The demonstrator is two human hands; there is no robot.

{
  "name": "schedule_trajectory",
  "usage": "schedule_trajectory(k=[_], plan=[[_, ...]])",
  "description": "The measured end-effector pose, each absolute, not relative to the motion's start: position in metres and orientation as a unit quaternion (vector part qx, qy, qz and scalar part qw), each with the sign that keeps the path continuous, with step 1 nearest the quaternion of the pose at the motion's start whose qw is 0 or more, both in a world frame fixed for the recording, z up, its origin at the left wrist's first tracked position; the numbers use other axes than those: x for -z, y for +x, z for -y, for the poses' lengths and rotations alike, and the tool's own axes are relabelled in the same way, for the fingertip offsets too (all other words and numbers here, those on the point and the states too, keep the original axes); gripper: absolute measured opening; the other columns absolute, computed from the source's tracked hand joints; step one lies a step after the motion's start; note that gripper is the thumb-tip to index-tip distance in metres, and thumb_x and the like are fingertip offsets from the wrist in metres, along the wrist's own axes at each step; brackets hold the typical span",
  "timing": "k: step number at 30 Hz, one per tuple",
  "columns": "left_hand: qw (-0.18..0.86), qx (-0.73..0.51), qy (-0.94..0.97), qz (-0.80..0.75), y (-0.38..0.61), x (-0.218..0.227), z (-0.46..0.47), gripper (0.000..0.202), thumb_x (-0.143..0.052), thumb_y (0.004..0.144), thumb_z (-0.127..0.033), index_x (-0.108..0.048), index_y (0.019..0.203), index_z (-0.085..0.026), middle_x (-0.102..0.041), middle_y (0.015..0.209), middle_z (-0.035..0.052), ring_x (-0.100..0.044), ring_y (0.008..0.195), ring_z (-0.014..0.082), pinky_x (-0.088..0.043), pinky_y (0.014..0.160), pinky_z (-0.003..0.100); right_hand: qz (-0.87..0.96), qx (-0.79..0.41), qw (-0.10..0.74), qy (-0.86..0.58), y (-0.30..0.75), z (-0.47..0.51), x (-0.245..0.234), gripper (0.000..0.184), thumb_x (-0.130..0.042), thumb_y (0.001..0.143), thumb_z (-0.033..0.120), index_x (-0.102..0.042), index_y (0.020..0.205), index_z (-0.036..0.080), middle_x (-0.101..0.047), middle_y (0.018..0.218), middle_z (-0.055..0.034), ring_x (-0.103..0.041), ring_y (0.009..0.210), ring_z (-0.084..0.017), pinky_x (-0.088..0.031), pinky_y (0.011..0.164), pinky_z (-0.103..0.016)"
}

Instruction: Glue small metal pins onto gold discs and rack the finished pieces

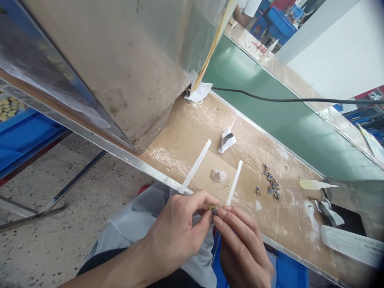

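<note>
Close together at the table's front edge, my two hands meet fingertip to fingertip. Between thumb and forefinger, my left hand [183,226] pinches a small yellowish piece with a dark part [213,209], too small to name. The fingers of my right hand [243,244] press on the same piece from the other side. Just beyond them lies a cardboard sheet [207,168] with white tape strips [195,167] along its sides. On it sit a small clear round dish [219,175] and a scatter of tiny bits. A pile of small blue-and-brass parts [272,185] lies to the right.
A large metal box [135,72] stands at the left. Behind the table runs a green divider [258,96], crossed by a black cable [270,99]. A yellowish bottle with a thin nozzle [313,184] lies at right. Blue trays [27,136] are at left; a person's arm [243,17] shows beyond.
</note>
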State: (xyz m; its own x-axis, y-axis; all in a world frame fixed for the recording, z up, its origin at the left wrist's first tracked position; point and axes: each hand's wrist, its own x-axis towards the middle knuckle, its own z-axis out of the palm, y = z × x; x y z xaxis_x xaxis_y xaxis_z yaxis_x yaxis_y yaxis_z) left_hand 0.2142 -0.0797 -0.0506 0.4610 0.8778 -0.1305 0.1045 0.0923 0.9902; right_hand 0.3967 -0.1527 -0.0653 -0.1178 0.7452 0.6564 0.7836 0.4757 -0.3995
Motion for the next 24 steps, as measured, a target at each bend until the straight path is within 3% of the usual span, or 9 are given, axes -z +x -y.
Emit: schedule_trajectory(k=[7, 11, 15, 17, 24], plan=[[0.607, -0.323, 0.598, -0.413, 0.216, 0.051, 0.084, 0.030, -0.067, 0.099, -0.007, -0.080, 0.111, -0.031, -0.092, 0.105, -0.0082, -0.090, 0.102, 0.0191, -0.066, 0.085, 0.027, 0.767, 0.015, 0.382, -0.515, 0.394, 0.155, 0.051, 0.030, -0.077, 0.108, 0.011, -0.085, 0.134, 0.024, -0.087, 0.124, -0.0068, -0.083, 0.122, -0.032, -0.077, 0.087, -0.042], [0.603, -0.325, 0.595, -0.420, 0.216, 0.052, 0.085, 0.027, -0.067, 0.100, -0.008, -0.080, 0.107, -0.031, -0.091, 0.099, -0.0093, -0.089, 0.095, 0.0179, -0.064, 0.080, 0.026, 0.769, 0.006, 0.383, -0.511, 0.396, 0.158, 0.060, 0.032, -0.078, 0.105, 0.005, -0.086, 0.132, 0.021, -0.086, 0.128, -0.0084, -0.081, 0.126, -0.034, -0.077, 0.091, -0.045], [0.629, -0.301, 0.588, -0.409, 0.214, 0.054, 0.082, 0.026, -0.066, 0.108, -0.015, -0.080, 0.120, -0.033, -0.092, 0.117, -0.0063, -0.089, 0.110, 0.0193, -0.064, 0.092, 0.028, 0.757, 0.012, 0.421, -0.499, 0.398, 0.158, 0.070, 0.044, -0.080, 0.099, -0.001, -0.084, 0.137, 0.022, -0.085, 0.131, -0.0085, -0.082, 0.123, -0.034, -0.077, 0.090, -0.047], [0.627, -0.277, 0.598, -0.415, 0.212, 0.055, 0.080, 0.022, -0.067, 0.109, -0.018, -0.076, 0.122, -0.033, -0.092, 0.119, -0.0051, -0.088, 0.113, 0.0210, -0.063, 0.091, 0.029, 0.731, -0.006, 0.457, -0.506, 0.400, 0.156, 0.070, 0.045, -0.078, 0.099, -0.002, -0.083, 0.138, 0.022, -0.084, 0.131, -0.0090, -0.084, 0.118, -0.032, -0.077, 0.092, -0.048], [0.592, -0.255, 0.642, -0.415, 0.212, 0.055, 0.079, 0.014, -0.064, 0.111, -0.019, -0.072, 0.109, -0.030, -0.089, 0.104, -0.0086, -0.087, 0.099, 0.0180, -0.057, 0.082, 0.028, 0.627, -0.211, 0.425, -0.618, 0.407, 0.150, 0.061, 0.020, -0.076, 0.109, 0.015, -0.086, 0.120, 0.028, -0.084, 0.117, -0.0046, -0.083, 0.106, -0.020, -0.070, 0.085, -0.027]])
